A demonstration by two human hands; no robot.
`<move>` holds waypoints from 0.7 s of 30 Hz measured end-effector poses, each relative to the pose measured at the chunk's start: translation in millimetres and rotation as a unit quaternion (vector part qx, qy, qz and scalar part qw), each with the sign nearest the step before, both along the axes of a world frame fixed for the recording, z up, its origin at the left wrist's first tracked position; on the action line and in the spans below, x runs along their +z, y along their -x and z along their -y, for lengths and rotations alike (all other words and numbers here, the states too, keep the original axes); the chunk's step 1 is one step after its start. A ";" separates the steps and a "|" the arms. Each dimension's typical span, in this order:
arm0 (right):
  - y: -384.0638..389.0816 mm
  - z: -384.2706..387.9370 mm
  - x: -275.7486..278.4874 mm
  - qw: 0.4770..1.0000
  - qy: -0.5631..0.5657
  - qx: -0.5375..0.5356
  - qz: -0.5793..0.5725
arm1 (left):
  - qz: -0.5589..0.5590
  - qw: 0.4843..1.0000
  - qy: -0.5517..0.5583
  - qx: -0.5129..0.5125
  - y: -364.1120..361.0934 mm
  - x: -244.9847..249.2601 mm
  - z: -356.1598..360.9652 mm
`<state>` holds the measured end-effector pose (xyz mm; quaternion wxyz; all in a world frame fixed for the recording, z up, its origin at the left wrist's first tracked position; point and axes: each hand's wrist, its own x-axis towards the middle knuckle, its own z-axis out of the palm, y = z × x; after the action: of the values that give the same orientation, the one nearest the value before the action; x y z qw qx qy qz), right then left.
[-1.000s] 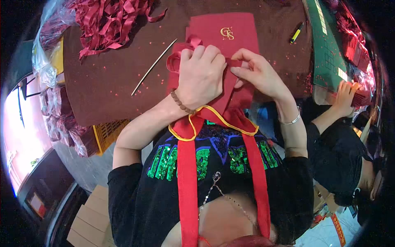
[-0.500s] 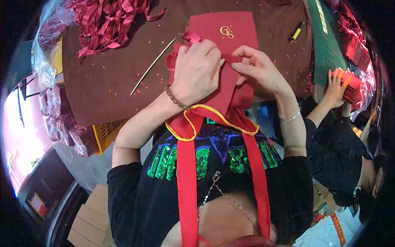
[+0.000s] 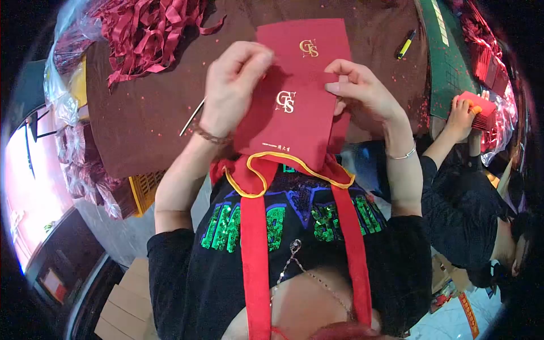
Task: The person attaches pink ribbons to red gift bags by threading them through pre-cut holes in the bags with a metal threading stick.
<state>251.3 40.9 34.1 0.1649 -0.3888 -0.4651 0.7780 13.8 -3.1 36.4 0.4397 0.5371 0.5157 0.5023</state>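
Observation:
A flat red paper bag point(image 3: 286, 124) with a gold emblem lies in front of me, its lower edge over my apron. Beneath it a second red bag point(image 3: 323, 34) with the same emblem shows at the top. My right hand point(image 3: 362, 90) pinches the upper bag at its top right corner. Raised at the left edge of the bags, my left hand point(image 3: 235, 82) is closed, thumb against fingers; what it holds, if anything, is hidden. Partly behind my left wrist lies a thin metal rod point(image 3: 191, 119).
A heap of dark red ribbons point(image 3: 150, 34) lies at the upper left of the brown cloth point(image 3: 141, 124). A yellow-black pen point(image 3: 406, 45) lies at the right, beside a green mat point(image 3: 445, 68). Another person's hand point(image 3: 460, 119) touches a red stack point(image 3: 481, 110) there.
My left hand has moved left and up off the upper bag, uncovering its emblem. The upper bag now lies flatter. My right hand stays at its corner.

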 end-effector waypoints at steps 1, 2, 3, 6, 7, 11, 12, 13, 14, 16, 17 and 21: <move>-1.5 -0.2 0.0 1.000 0.001 -0.005 -0.003 | 0.083 0.994 0.073 0.008 4.8 7.3 1.8; -3.5 -1.6 0.3 1.000 0.001 -0.006 -0.003 | 0.068 0.994 0.080 0.032 10.9 4.6 2.1; -5.2 -3.2 -0.1 1.000 -0.002 0.002 -0.005 | 0.048 0.997 0.048 0.043 15.0 -0.1 1.1; -4.1 -4.6 -0.3 1.000 -0.026 0.008 -0.001 | 0.089 0.990 0.094 0.055 21.1 0.2 5.8; -3.9 -4.4 0.6 0.999 -0.045 0.007 0.005 | 0.084 0.989 0.103 0.066 21.8 -0.8 8.6; -12.3 -8.6 2.8 0.997 -0.073 0.004 0.022 | -0.019 0.993 0.113 0.036 41.7 -30.6 18.8; -13.8 -9.6 5.8 0.996 -0.071 -0.011 0.047 | -0.009 0.991 0.131 0.038 42.0 -35.2 21.3; -16.3 -9.7 8.0 0.995 -0.069 -0.026 0.074 | -0.007 0.991 0.131 0.036 40.3 -37.5 23.0; -19.3 -10.4 1.7 0.994 -0.083 -0.032 0.067 | -0.047 0.989 0.133 0.043 36.0 -37.5 25.2; -23.3 -10.2 4.6 0.994 -0.076 -0.032 0.073 | -0.071 0.982 0.170 0.039 29.9 -37.8 26.4; -24.4 -10.1 5.4 0.994 -0.067 -0.030 0.076 | -0.069 0.982 0.170 0.038 26.5 -39.9 26.9; -23.4 -8.8 -12.4 0.990 -0.123 -0.053 0.042 | -0.174 0.982 0.077 0.021 15.8 -42.4 29.4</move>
<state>274.8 49.7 21.7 0.2326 -0.4219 -0.5426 0.6881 -2.0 -32.5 -6.0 0.3728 0.5701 0.6324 0.3689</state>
